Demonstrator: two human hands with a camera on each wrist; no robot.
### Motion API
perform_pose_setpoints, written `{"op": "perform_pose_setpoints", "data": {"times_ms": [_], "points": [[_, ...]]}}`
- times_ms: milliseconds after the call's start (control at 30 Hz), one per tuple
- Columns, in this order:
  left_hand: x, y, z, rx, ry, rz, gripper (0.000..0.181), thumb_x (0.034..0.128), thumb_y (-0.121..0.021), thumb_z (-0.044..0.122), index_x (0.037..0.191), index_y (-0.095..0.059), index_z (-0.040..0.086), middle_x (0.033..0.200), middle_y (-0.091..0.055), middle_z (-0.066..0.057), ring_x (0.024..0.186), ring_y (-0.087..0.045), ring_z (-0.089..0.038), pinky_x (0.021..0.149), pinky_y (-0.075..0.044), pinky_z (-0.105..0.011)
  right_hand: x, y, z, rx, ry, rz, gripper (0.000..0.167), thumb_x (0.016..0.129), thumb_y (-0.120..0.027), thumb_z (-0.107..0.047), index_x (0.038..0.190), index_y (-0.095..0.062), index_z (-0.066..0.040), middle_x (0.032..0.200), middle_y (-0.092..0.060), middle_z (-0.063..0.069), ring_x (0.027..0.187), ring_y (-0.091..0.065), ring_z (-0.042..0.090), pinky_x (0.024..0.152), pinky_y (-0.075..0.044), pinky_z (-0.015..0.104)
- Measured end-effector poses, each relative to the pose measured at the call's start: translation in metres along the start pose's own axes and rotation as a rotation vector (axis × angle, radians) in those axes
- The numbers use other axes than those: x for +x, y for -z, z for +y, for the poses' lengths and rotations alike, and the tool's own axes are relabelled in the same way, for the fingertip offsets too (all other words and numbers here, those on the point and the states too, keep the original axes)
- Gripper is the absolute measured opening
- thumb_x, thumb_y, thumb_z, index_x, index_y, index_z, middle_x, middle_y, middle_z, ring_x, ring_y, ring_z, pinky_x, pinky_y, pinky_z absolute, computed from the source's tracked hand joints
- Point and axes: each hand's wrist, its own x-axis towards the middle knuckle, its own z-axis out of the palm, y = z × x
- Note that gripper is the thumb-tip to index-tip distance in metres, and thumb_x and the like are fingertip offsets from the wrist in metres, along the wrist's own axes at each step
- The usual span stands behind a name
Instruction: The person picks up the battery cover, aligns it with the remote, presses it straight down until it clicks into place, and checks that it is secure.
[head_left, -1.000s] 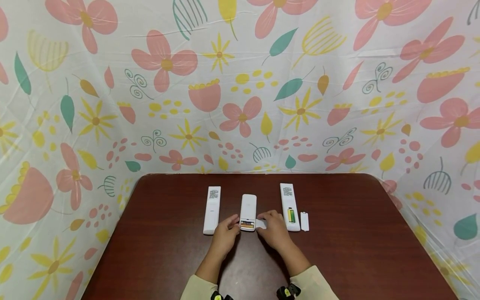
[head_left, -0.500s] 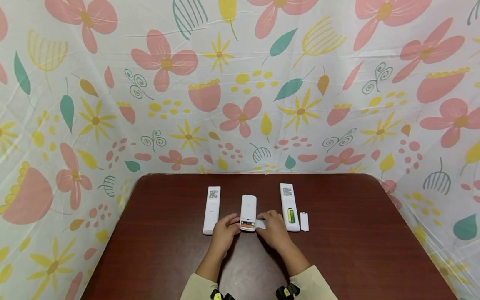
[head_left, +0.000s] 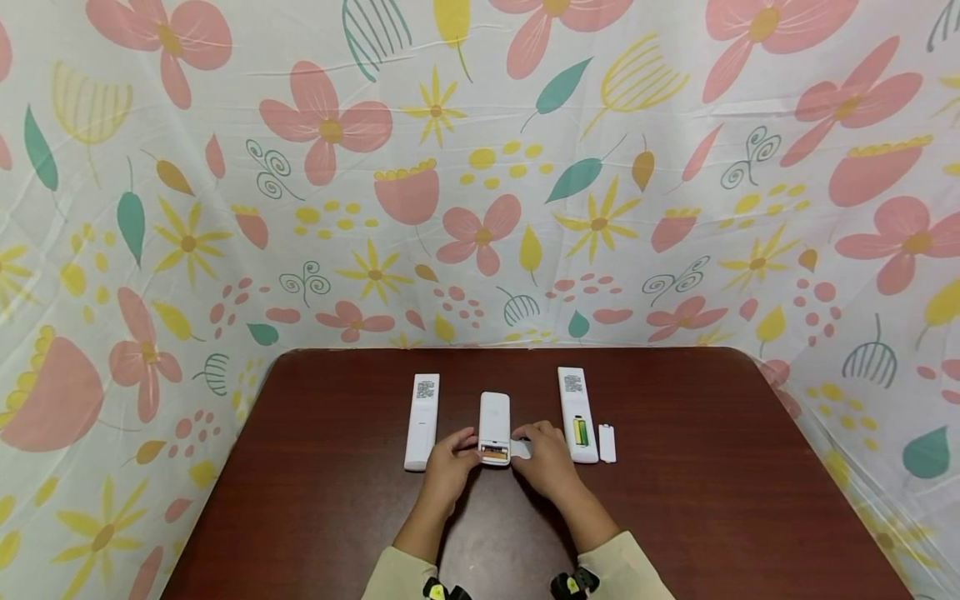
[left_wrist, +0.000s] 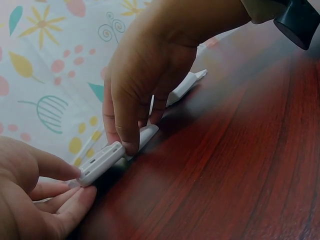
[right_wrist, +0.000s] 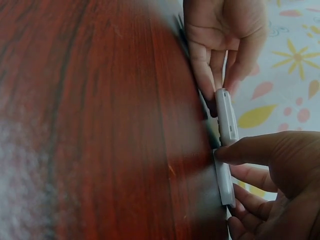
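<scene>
The remote lies back up on the bench, between my two hands, with its cells exposed at the near end. My left hand holds the remote's left edge near the cells, thumb and fingertips set close together in a narrow grip. My right hand pinches the cover between thumb and fingers, just beside the remote's right edge. I cannot tell whether cover and remote touch.

Cautions, by my judgement:

1. The remote may slide or turn. Cause: sideways pressure, with only one edge held on a smooth-looking bench.
2. The cells may pop out. Cause: tilting or knocking the remote while they are exposed.
3. The cover may slip or tip. Cause: a fingertip pinch on a thin part.
4. Parts may be mixed up. Cause: a second cover lies just beyond the right remote, which is also uncovered.
5. A neighbour may be nudged. Cause: the left remote and right remote both lie close to my hands.
</scene>
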Motion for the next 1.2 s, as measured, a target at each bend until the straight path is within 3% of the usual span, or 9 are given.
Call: {"op": "perform_pose_setpoints", "data": {"times_ms": [267, 967, 1200], "points": [[0.014, 0.003, -0.024, -0.025, 0.003, -0.028, 0.053, 0.0853, -0.062, -0.008, 0.137, -0.052, -0.014, 0.129, -0.062, -0.034, 0.109, -0.068, -0.033, 0.083, -0.056, -0.023, 0.0, 0.0, 0.001, 0.02, 0.003, 0.006, 0.031, 0.077, -0.081, -0.013, 0.106, -0.071, -0.016, 0.115, -0.062, 0.012, 0.108, -0.055, 0.032, 0.09, -0.046, 0.047], [0.01, 0.004, -0.023, -0.066, 0.027, -0.016, 0.06, 0.0846, -0.062, -0.008, 0.142, -0.048, -0.011, 0.131, -0.062, -0.029, 0.111, -0.067, -0.029, 0.084, -0.054, -0.022, 0.0, 0.002, 0.005, 0.088, 0.037, -0.012, 0.033, 0.081, -0.079, -0.006, 0.109, -0.067, -0.018, 0.111, -0.071, 0.011, 0.101, -0.066, 0.027, 0.083, -0.051, 0.044], [0.01, 0.004, -0.023, -0.095, 0.045, -0.022, 0.061, 0.0825, -0.061, -0.008, 0.142, -0.049, -0.009, 0.131, -0.062, -0.028, 0.109, -0.068, -0.025, 0.084, -0.053, -0.021, -0.001, 0.004, 0.005, 0.173, 0.027, 0.008, 0.027, 0.088, -0.073, -0.004, 0.112, -0.069, -0.017, 0.108, -0.069, 0.011, 0.099, -0.064, 0.025, 0.085, -0.051, 0.044]]}}
